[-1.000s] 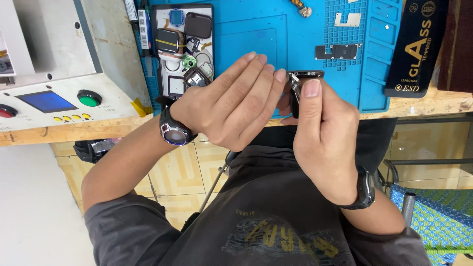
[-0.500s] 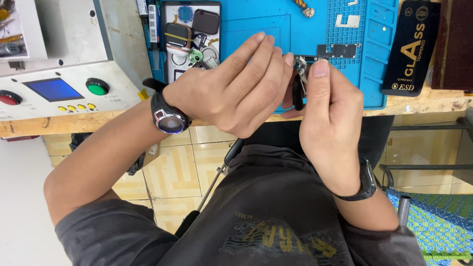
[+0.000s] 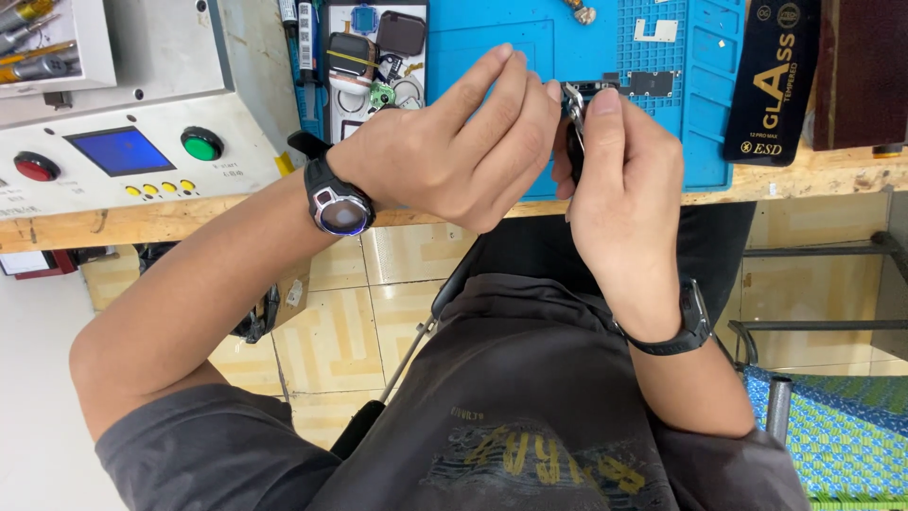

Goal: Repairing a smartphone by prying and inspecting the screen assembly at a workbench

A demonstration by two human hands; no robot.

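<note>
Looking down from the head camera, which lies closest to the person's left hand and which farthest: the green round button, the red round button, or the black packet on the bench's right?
From the left hand:
1. Green round button, on the machine panel to its left.
2. Black packet, to the right, beyond the blue mat.
3. Red round button, far left on the panel.

Work mat (image 3: 492, 57) on bench (image 3: 813, 175), control box (image 3: 113, 123) left of it, flat package (image 3: 771, 80) right, parts tray (image 3: 374, 57) between box and mat

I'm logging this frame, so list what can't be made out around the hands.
Head view only:
- Small dark part: mostly hidden by right hand and left hand; kind unclear.
- Right grip: fingertips hidden behind the left fingers.
- Tray contents: too small, cut by the top edge.
- Tools, top left: cut off.
</note>
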